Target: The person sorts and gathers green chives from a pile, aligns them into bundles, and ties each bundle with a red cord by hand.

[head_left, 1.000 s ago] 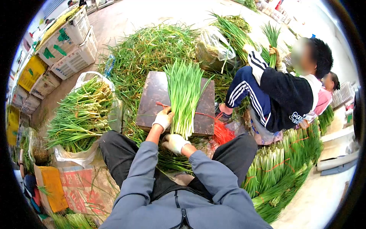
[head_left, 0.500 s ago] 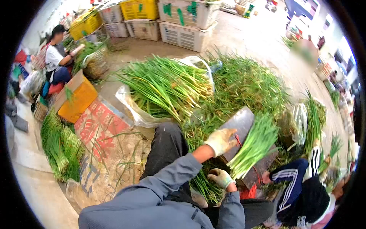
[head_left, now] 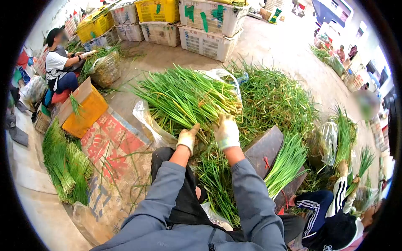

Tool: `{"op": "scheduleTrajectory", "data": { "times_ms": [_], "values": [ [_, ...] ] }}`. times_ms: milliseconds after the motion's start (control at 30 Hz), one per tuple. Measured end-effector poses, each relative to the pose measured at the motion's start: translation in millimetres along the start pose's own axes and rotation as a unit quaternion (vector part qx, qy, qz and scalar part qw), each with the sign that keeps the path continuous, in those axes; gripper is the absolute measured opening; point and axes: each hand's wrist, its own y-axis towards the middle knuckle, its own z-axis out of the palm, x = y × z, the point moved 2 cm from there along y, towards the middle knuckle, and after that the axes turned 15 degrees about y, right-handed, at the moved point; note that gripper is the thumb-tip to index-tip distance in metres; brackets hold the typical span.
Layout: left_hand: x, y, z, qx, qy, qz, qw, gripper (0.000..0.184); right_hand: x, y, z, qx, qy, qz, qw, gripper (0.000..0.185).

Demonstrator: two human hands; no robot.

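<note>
A large heap of spring onions (head_left: pixel 180 94) lies in front of me on an open clear plastic bag (head_left: pixel 146 117). At its near edge my left hand (head_left: pixel 187 138), in a pale work glove, pinches some stalks. My right hand (head_left: pixel 226 133), gloved likewise, has its fingers closed on the pale root ends of the same heap; the fingertips are partly hidden. To the right, a bunch of spring onions (head_left: pixel 287 163) rests on a dark board (head_left: pixel 264 148), apart from both hands. A red tie (head_left: pixel 266 162) lies on the board beside it.
Loose green trimmings (head_left: pixel 276 100) pile up behind the board. At left are tidy bunches (head_left: pixel 65 163) and an orange box (head_left: pixel 86 111). Stacked crates (head_left: pixel 209 42) stand at the back. One person (head_left: pixel 63 62) sits at far left; another (head_left: pixel 335 209) crouches close at right.
Both my hands have left the board and the bunch on it, moving up and left to the large heap. The bunch stays on the board. My view has shifted slightly.
</note>
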Motion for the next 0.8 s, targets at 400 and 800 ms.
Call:
{"op": "scheduleTrajectory", "data": {
  "times_ms": [400, 800],
  "values": [
    [14, 46, 25, -0.086, 0.084, 0.026, 0.992, 0.102, -18, 6, -3, 0.170, 0.063, 0.153, 0.971, 0.059],
    [109, -94, 75, 0.125, 0.369, 0.029, 0.921, 0.084, -147, -406, 35, 0.426, -0.156, 0.442, 0.774, 0.084]
  ]
}}
